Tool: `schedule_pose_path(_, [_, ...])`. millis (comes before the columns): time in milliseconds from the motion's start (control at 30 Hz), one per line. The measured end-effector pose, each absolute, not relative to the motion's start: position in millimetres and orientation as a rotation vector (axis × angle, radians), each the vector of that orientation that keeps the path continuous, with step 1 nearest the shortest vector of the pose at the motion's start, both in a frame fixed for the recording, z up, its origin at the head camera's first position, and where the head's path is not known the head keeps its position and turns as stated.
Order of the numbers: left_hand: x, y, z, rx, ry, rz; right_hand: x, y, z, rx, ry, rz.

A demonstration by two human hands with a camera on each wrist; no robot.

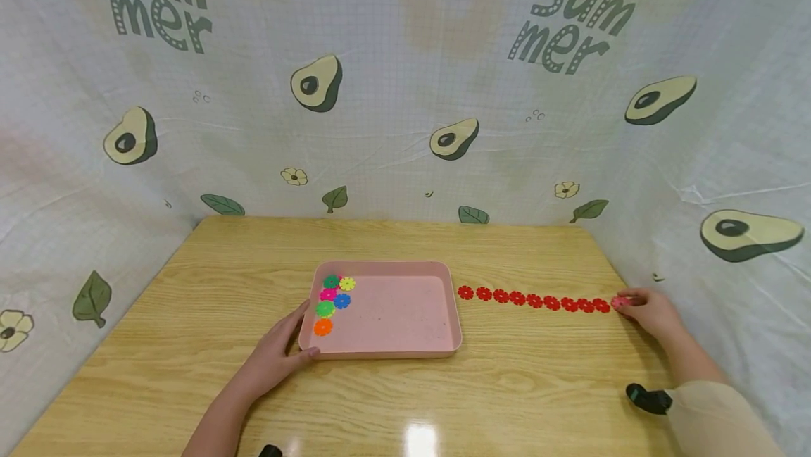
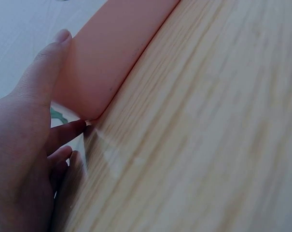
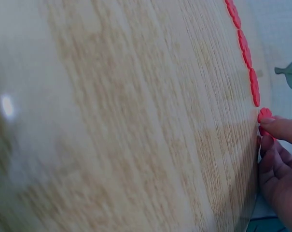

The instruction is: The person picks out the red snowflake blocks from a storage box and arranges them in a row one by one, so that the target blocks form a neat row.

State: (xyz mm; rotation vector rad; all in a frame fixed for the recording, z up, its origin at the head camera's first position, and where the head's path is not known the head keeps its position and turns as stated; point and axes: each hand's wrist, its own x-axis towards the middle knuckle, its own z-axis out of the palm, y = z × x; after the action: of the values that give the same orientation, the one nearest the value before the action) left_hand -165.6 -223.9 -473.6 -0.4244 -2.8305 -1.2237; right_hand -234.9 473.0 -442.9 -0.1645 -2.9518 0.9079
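Note:
My right hand is at the right end of a row of red notched plastic discs. Between thumb and fingertips it pinches another red disc, paler in the head view, at the row's last piece. My left hand holds the near left corner of a shallow pink tray. Its thumb lies against the tray's front wall, the other fingers along the left side. Inside the tray, at the left, are several discs, among them an orange disc, a blue disc and a yellow disc.
The tray and the row lie on a wood-grain table. A white printed cloth hangs behind and along both sides. A black strap end sticks out at the right sleeve.

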Motion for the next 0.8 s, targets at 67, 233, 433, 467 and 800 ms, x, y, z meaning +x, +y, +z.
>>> schedule_pose_path(67, [-165.1, -223.6, -474.0, -0.419, -2.83, -1.229, -235.3, 474.1, -443.0, -0.152, -2.959, 0.896])
schedule_pose_path(233, [-164.2, -222.5, -474.2, -0.414, -2.822, -1.247, -235.0, 474.5, -441.4, -0.107, -2.972, 0.847])
schedule_pose_path(433, [-163.3, -221.7, -473.3, -0.415, -2.823, -1.261, -234.3, 474.5, -438.3, -0.043, -2.986, 0.801])
schedule_pose_path(467, [-163.1, -221.6, -472.9, -0.414, -2.826, -1.266, -234.1, 474.3, -438.1, -0.044, -2.985, 0.807])
schedule_pose_path(800, [-165.7, -224.5, -464.1, -0.403, -2.856, -1.348, -229.5, 464.8, -433.9, -0.067, -2.984, 0.895])
